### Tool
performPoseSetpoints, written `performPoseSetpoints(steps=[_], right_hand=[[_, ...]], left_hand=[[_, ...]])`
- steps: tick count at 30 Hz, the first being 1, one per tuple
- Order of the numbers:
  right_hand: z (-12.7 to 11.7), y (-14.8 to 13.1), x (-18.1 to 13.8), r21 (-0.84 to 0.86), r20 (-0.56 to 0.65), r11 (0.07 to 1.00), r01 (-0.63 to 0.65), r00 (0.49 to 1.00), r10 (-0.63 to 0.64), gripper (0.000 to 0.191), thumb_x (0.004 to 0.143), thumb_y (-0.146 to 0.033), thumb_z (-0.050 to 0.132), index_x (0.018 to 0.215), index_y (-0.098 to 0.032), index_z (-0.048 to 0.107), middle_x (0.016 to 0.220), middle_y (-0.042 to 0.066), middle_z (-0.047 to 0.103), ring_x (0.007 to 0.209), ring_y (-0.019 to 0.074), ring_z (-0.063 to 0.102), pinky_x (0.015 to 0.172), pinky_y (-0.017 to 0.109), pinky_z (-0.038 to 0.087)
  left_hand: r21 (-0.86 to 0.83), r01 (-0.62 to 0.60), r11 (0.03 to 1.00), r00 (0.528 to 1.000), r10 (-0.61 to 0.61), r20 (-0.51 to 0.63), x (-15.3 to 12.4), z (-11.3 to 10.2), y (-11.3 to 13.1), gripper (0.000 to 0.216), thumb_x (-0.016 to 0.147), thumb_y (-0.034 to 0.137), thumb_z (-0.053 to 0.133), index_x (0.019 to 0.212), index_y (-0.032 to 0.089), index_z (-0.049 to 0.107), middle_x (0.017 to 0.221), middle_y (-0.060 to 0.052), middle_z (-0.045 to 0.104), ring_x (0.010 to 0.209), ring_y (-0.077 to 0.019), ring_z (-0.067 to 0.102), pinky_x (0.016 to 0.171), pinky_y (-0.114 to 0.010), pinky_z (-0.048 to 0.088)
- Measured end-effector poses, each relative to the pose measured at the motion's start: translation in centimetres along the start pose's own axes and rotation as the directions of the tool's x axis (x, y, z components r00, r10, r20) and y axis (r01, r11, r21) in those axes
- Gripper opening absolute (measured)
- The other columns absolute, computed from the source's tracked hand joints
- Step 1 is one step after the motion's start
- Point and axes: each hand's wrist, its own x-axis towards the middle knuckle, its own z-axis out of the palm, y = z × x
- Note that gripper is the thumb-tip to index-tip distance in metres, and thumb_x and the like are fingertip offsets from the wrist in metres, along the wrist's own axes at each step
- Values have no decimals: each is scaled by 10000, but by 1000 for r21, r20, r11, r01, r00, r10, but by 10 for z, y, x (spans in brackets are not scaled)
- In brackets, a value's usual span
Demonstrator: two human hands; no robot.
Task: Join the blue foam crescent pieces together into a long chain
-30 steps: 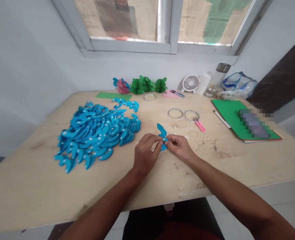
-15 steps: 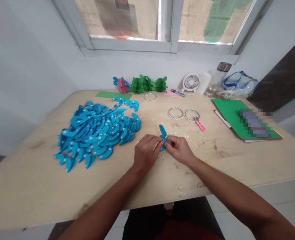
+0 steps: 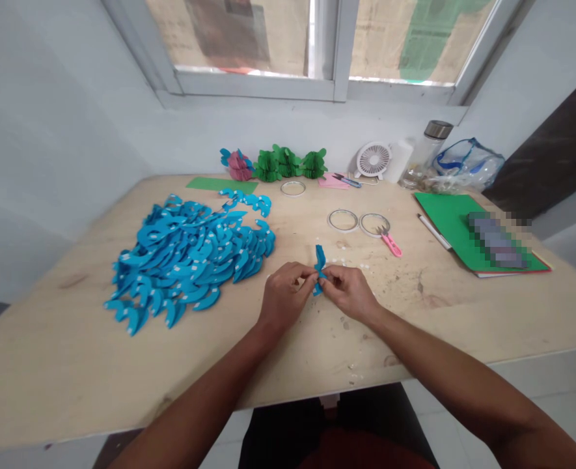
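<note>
A blue paper piece [image 3: 319,255] stands up between my two hands over the middle of the table. My left hand [image 3: 288,288] pinches it from the left with thumb and forefinger. From the right, my right hand [image 3: 349,290] grips the same piece, its fingertips almost meeting the left ones. The fingers cover the middle of the paper. To the left of my hands lies a large heap of curved blue paper pieces [image 3: 190,251], many bearing small white squares. Tiny white bits [image 3: 346,262] are scattered just beyond my right hand.
Tape rolls [image 3: 343,221] and pink-handled snips [image 3: 391,245] lie beyond my hands. Green and pink paper figures [image 3: 274,164] line the wall, with a small fan [image 3: 373,161] and a bottle [image 3: 427,153]. A green folder [image 3: 456,225] and a marker [image 3: 434,232] are at right.
The blue paper piece has turned more upright between my fingers. My left hand has shifted its grip slightly, with a gap now showing between its fingers and thumb.
</note>
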Motion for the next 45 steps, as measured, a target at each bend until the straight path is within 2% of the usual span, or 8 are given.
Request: performPoseSetpoints(steps=[8,11,16,23,31,37,45], right_hand=[[1,0,0,42,13,999,-27,1000,26,158,782,-235,510,670,-165,597,549,-29,432,499,98,367,490,226,280],[1,1,1,70,14,997,-43,999,42,154,783,-233,510,676,-162,596,553,-31,424,500,95,361,490,224,282],[0,3,2,93,20,994,-49,999,47,162,777,-233,514,642,-161,567,553,-28,426,511,98,381,499,221,296],[0,4,1,76,37,995,-61,998,58,151,777,-228,516,658,-160,578,558,-29,432,509,92,370,495,219,293],[1,4,1,94,50,993,-69,997,64,152,773,-225,517,645,-160,569,547,-38,406,497,88,353,484,221,282],[1,4,1,79,43,995,-56,998,53,191,779,-235,514,601,-166,523,535,-42,379,494,87,345,478,220,272],[1,3,0,66,39,997,-46,998,43,187,777,-240,516,606,-166,523,540,-43,379,495,87,341,481,221,270]], left_hand=[[-83,136,987,990,-132,47,1,0,-1,147,769,222,552,696,171,669,689,-24,685,596,-129,575,567,-230,434],[-100,151,983,988,-147,47,1,0,-1,139,764,222,559,711,163,673,703,-21,694,597,-125,580,566,-225,437],[-91,98,991,995,-95,30,2,0,-1,114,758,203,567,746,168,675,735,-20,701,585,-117,576,548,-223,444],[77,-99,992,995,99,1,-1,0,-6,121,790,198,553,773,177,671,745,-40,686,681,-154,598,600,-261,463],[186,-199,962,980,198,26,0,-1,-6,165,837,205,500,748,179,635,723,-35,660,718,-170,590,655,-283,453],[196,-228,954,974,223,47,0,-2,-4,178,849,192,466,753,170,614,733,-46,654,723,-174,578,657,-286,444],[167,-171,971,985,165,51,0,-2,-4,150,823,175,486,759,179,622,732,-39,648,728,-171,582,642,-280,448]])
